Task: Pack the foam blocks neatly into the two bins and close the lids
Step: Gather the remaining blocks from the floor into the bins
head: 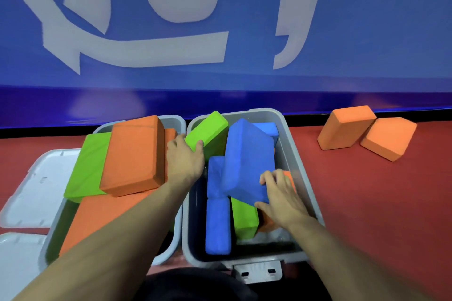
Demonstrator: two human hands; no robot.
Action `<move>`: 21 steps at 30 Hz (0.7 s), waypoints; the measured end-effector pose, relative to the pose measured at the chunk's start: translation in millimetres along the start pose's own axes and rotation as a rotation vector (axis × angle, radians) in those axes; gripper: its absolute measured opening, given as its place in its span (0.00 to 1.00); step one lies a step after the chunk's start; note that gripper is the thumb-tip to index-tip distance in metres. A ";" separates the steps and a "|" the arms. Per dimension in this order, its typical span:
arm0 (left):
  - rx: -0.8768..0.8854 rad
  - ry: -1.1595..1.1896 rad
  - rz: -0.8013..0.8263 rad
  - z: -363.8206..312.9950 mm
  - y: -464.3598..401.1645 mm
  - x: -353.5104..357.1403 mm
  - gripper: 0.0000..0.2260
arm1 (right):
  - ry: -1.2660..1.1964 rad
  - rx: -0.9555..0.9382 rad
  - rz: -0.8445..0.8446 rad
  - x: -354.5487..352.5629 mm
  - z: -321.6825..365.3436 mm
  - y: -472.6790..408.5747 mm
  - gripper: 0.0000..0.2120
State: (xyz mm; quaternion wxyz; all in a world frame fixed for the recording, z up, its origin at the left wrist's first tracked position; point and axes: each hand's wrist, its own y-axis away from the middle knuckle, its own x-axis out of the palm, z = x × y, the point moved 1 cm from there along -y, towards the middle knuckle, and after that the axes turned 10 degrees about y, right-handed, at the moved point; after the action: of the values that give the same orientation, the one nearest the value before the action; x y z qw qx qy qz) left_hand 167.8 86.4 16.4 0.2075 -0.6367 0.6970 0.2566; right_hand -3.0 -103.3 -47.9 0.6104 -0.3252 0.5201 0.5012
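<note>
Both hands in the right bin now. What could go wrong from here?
1. The big blue block, gripped by the right hand, lies tilted across other blocks; left so, it may keep the right bin from closing.
2. In the left bin the top orange block sits above the rim; that lid may not shut either.
3. Two orange blocks on the floor still need room.

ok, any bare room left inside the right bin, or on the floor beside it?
Right bin: only a dark strip along its near wall, below the upright blue block and green block. Elsewhere blocks crowd it. The red floor to its right is bare, up to the two orange blocks.
</note>
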 end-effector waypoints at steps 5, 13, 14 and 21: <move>0.012 -0.009 0.093 -4.9 28.7 8.3 0.27 | -0.206 0.038 0.155 -3.1 0.4 -3.0 0.20; 0.227 -0.090 0.209 -58.3 60.1 57.2 0.25 | -0.336 0.250 -0.067 -45.4 -56.0 27.3 0.20; 0.246 -0.084 0.231 -69.2 63.8 70.4 0.25 | -0.351 0.284 -0.080 -50.5 -70.5 34.9 0.21; 0.360 -0.089 0.404 -151.9 87.9 194.3 0.28 | -0.364 0.563 -0.161 -88.6 -218.5 52.4 0.25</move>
State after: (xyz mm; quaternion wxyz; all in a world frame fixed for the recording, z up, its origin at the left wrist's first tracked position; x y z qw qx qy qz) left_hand 66.1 -154.7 23.7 0.2922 -0.4257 0.8345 0.1926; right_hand -116.5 -313.2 -10.4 0.7966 -0.0891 0.4931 0.3382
